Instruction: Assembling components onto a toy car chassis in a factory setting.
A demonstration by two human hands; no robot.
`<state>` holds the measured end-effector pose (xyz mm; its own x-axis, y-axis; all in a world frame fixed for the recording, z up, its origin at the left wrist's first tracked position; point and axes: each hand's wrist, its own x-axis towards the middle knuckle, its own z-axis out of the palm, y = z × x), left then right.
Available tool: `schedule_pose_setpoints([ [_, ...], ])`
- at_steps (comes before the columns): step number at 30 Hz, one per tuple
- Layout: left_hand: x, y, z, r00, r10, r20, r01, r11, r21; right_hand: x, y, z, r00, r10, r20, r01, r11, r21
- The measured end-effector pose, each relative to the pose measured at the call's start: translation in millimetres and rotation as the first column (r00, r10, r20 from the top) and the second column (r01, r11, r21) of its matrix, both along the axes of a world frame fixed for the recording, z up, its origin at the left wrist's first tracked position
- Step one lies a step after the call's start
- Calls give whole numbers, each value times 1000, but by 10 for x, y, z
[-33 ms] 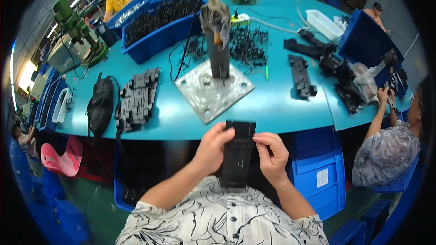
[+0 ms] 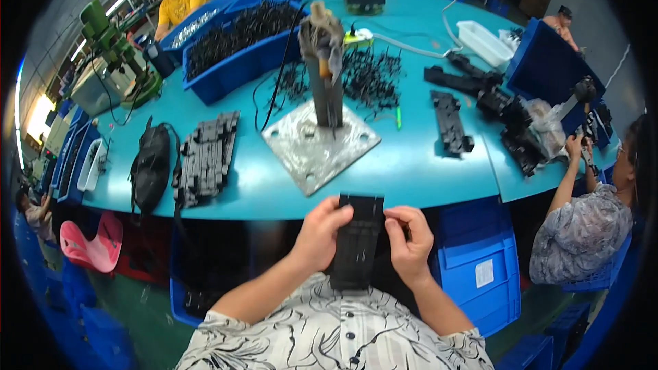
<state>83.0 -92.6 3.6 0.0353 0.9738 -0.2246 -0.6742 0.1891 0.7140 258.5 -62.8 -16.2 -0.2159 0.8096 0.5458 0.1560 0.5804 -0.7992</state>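
Note:
A long, flat black plastic part (image 2: 356, 243) stands upright in front of my shirt, below the table's near edge. My left hand (image 2: 320, 236) is closed on its left side, the thumb lying across the upper front. Beside the upper right edge, my right hand (image 2: 411, 245) is closed in a pinch. Its fingertips are right by that edge; whether they hold a small piece is too small to tell. Beyond the part, a metal post on a square steel plate (image 2: 288, 157) rises from the table, its top wrapped in cloth.
Left on the turquoise table (image 2: 411, 178) lie stacked black plastic parts (image 2: 205, 157) and a black bag (image 2: 151, 168). Behind are a blue bin (image 2: 226, 65) of black pieces and a loose pile (image 2: 373, 75). Another black part (image 2: 450, 123) lies right, near a co-worker (image 2: 582, 226).
The view has shifted slightly, so the table and the plastic part appear a little lower. Both hands keep nearly the same pose around the part.

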Motion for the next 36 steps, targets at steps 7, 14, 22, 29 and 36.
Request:
schedule_pose_setpoints([
  [7,185,-347,-213,997,77,19,-75,992,-102,-114,-242,11,967,-30,-254,-141,766,-627],
  [14,139,-300,-211,998,64,23,-59,979,-193,-131,-207,30,892,-96,-441,-285,637,-716],
  [22,174,-297,-298,995,91,32,-85,983,-161,-179,-204,-38,911,-100,-400,-225,694,-685],
  [29,230,-370,-339,995,93,47,-91,994,-57,-89,-274,25,935,-17,-355,-250,678,-691],
  [36,243,-442,-296,985,173,13,-172,984,-37,-126,-320,25,915,-15,-404,-306,627,-716],
])
